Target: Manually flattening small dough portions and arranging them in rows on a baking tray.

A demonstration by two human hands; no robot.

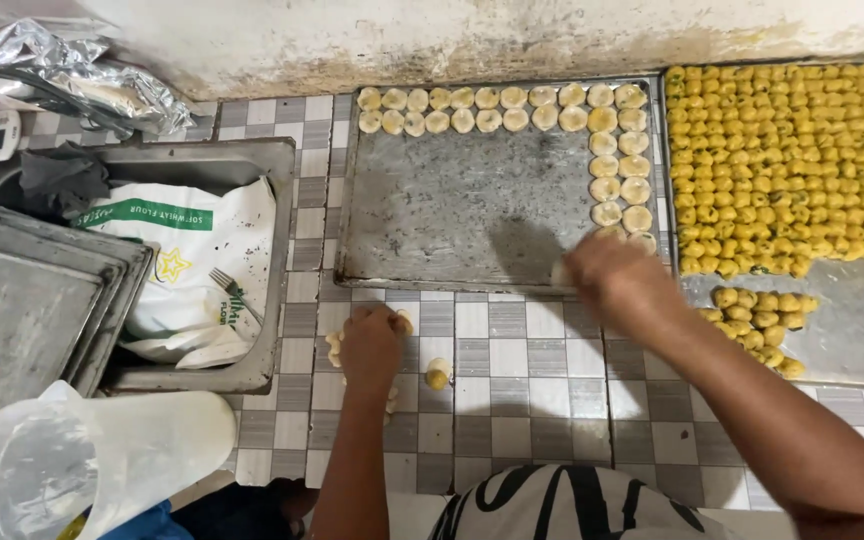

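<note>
My left hand (372,345) rests on the tiled counter (522,400), closed over pale dough pieces (333,346) that peek out at its left and below. A small yellow-filled dough ball (438,374) sits on the tiles just right of it. My right hand (607,272) reaches over the near right corner of the metal baking tray (452,210) with a pale dough piece (561,272) in its fingers. Round stuffed dough pieces (512,108) line the tray's far edge and right side.
A second tray (852,320) on the right holds several rows of small yellow filling balls (792,160). At left a metal tub (282,290) contains a flour bag and a fork (234,292). Stacked trays (22,310), a clear plastic jug (82,465) and crumpled foil (82,75) sit further left.
</note>
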